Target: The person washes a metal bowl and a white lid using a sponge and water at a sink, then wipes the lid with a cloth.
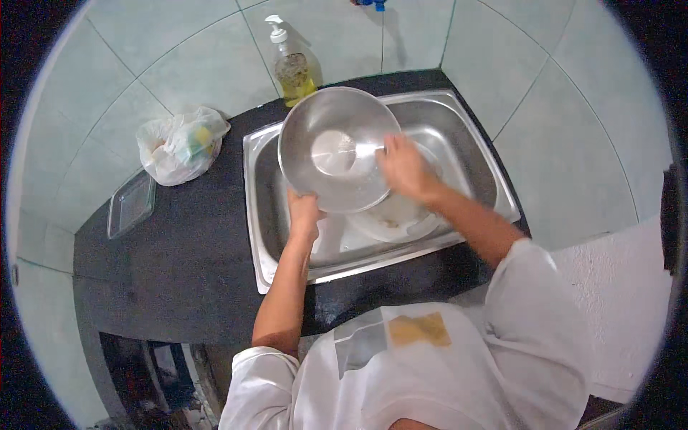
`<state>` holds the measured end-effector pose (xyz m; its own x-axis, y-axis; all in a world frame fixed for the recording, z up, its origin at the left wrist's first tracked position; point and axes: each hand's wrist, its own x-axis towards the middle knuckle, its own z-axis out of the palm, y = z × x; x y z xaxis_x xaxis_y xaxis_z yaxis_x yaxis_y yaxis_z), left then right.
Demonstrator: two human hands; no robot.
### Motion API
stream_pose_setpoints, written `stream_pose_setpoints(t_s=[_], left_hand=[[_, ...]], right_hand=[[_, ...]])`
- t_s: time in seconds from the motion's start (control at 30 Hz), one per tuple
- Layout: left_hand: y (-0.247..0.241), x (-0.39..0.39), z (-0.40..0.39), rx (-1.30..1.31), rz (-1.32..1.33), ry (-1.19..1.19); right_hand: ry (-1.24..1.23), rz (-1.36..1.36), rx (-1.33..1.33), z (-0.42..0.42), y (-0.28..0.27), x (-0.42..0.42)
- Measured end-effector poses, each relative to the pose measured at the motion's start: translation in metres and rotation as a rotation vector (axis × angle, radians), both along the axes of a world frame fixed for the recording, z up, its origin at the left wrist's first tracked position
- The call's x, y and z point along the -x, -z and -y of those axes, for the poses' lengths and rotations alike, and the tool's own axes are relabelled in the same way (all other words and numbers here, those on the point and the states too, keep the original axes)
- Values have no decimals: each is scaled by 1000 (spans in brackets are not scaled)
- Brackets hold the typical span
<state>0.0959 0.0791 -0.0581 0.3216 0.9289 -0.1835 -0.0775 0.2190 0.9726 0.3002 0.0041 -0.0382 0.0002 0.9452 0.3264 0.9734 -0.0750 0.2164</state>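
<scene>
My left hand (305, 214) grips the lower left rim of a large stainless steel mixing bowl (301, 156). The bowl is held tilted over the sink, its inside facing me; a pale round area shows at its bottom. Blurred by motion, my right hand (406, 166) is at the bowl's right rim with its fingers curled. Whether it grips the rim or holds something small is not clear. Below the bowl, a pale round dish (400, 223) with brownish residue lies in the stainless steel sink (478, 172), partly hidden by the bowl and my right arm.
A pump bottle of yellow liquid soap (294, 78) stands behind the sink against the tiled wall (204, 70). On the dark countertop (172, 247) to the left are a knotted white plastic bag (180, 148) and a clear plastic container or lid (131, 204). A blue object (371, 4) shows at the top edge.
</scene>
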Motion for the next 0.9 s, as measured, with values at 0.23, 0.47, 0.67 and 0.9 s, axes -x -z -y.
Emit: stream_pose_setpoints(t_s=[0.23,0.47,0.67,0.9], left_hand=[[27,-15,4,130,-36,211],[-16,-18,32,196,-100,294],[-3,11,7,130,-103,138],[2,-14,27,125,-168,277]], right_hand=[[-286,-964,-240,-50,22,64],[113,-529,-574,-73,24,18],[-345,-506,205,-20,42,29],[-40,-420,-284,-64,33,19]])
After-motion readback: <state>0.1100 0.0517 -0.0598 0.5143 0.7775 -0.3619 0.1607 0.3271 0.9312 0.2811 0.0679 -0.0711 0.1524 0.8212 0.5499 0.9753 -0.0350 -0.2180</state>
